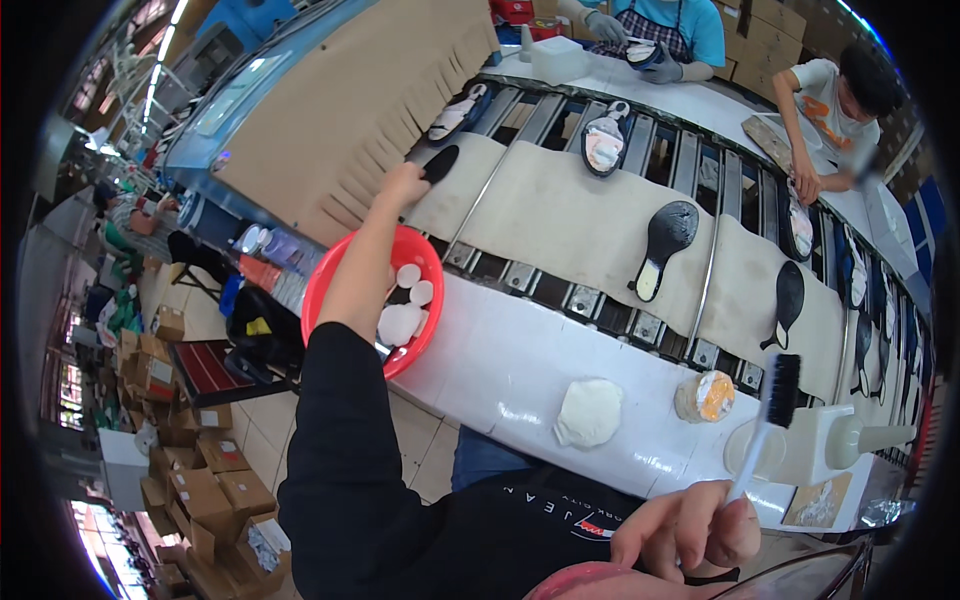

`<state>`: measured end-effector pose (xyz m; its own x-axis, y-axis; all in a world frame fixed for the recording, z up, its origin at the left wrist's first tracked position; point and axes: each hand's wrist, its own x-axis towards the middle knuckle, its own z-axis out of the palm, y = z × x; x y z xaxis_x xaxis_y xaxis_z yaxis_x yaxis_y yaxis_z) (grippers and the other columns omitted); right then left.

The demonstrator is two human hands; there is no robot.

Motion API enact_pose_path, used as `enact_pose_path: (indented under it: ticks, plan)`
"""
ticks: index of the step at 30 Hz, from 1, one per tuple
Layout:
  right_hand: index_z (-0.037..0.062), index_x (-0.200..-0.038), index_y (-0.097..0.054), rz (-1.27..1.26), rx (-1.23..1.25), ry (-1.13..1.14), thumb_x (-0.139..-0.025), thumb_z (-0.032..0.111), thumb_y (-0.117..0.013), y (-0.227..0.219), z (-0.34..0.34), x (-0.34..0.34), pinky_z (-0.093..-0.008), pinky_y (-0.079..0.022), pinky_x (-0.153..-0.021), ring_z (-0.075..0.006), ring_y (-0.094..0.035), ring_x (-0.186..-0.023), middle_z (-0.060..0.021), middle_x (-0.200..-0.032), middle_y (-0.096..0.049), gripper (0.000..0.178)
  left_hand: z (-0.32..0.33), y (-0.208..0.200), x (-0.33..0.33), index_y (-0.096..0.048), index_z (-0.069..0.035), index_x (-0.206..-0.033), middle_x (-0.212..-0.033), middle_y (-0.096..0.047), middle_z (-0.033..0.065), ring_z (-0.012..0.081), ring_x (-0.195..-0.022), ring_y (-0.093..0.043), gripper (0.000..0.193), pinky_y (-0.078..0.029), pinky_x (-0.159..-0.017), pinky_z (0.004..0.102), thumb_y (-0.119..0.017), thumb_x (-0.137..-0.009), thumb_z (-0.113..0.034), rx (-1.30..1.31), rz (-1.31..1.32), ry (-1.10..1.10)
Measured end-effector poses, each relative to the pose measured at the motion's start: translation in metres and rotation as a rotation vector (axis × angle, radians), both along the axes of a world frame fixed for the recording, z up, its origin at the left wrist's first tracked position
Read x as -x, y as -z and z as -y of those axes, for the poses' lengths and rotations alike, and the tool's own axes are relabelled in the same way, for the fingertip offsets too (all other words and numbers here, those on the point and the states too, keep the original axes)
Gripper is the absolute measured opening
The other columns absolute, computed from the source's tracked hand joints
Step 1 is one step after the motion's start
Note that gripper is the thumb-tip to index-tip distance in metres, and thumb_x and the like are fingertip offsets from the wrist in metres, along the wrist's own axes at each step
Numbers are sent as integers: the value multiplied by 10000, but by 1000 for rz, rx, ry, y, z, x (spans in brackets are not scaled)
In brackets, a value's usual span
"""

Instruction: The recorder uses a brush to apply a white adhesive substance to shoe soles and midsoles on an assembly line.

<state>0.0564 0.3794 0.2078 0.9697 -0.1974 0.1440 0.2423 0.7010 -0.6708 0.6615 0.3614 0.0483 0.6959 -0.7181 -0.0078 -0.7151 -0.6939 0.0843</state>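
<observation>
At the left end of the roller conveyor, my left hand [403, 187] is closed on the end of a black shoe sole [441, 164], just above the pale mat [560, 205]. Low on the right, my right hand [690, 528] grips the white handle of a brush [780, 392], its black bristles pointing up. A black sole with a pale heel part [667, 250] lies on the mat, and a smaller black sole [789, 300] rests farther right. Beyond them sits a shoe upper [605, 140] with a pale filling on the rollers.
A red basin [425, 250] with white round pieces stands under my left forearm. On the white table [500, 370] are a white pad [588, 412], an orange-topped jar [706, 397] and a white bottle [850, 440]. A slit curtain [400, 130] borders the conveyor. Two people work opposite.
</observation>
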Motion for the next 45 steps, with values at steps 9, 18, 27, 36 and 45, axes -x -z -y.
enact_pose_path:
  ticks: [9,18,27,36,45]
  plan:
    - [22,-961,-544,75,-351,-61,-1022,452,-282,3,29,-41,-317,-523,-578,-235,-592,-599,-432,-1078,-514,507,-6,74,-112,-684,37,-1026,-1020,-696,186,290,-921,-680,564,-539,-800,412,-808,-552,-243,-315,-303,-152]
    - [7,-984,-479,-266,-244,465,-1040,331,-278,57,66,-4,-194,-376,-439,-94,-429,-381,-227,-804,-576,385,-44,96,-161,-638,49,-895,-761,-655,148,238,-680,-635,556,-522,-607,397,-868,-418,-121,-353,-259,-151]
    - [70,-1210,-582,-1053,483,1026,-980,200,-504,95,41,84,-171,-284,-505,-19,-367,-553,0,-721,-520,276,28,-11,-18,-625,-141,-905,-781,-605,-22,61,-693,-532,277,-381,-587,219,-733,-737,-332,386,-756,-42]
    - [101,-1122,-684,-1547,1253,1276,-885,143,-594,117,27,189,-346,-449,-615,-244,-574,-671,-98,-753,-562,257,6,-83,236,-467,-3,-1289,-1027,-627,97,196,-1005,-610,627,-507,-830,271,-721,-767,-240,757,-1543,434]
    - [140,-1036,-702,-1721,1376,1134,-851,120,-621,135,22,192,-405,-493,-647,-300,-622,-721,-80,-813,-600,203,-49,-27,437,-481,39,-1263,-1026,-650,124,171,-891,-632,668,-504,-792,278,-780,-675,-70,458,-1667,630]
